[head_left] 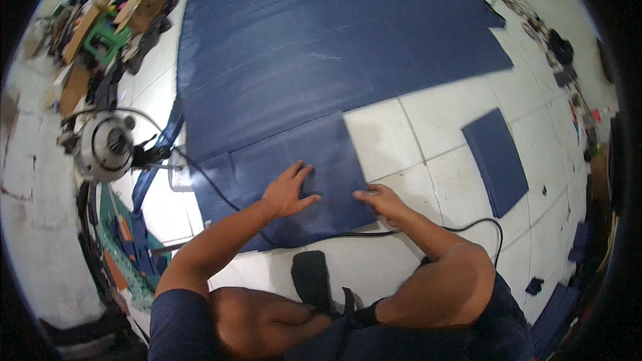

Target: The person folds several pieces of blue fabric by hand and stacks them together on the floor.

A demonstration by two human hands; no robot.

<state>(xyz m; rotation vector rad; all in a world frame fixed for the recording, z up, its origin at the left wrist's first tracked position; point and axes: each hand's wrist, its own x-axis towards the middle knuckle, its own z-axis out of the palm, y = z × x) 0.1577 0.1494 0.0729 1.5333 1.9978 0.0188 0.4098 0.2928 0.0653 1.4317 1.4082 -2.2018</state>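
Observation:
A large sheet of dark blue fabric is spread over the white tiled floor. Its lower part, a squarish blue fabric section, lies right in front of me. My left hand rests flat on this section with the fingers spread. At the section's right edge, my right hand has its fingers closed on the fabric border; the fingertips are partly hidden. A black cable crosses the fabric's near left corner and runs on below my right wrist.
At left stands a round metal-bodied machine, apparently a cloth cutter, with the cable leading toward it. A folded blue fabric piece lies to the right. Boxes, a green stool and scraps crowd the far left. More scraps line the right side.

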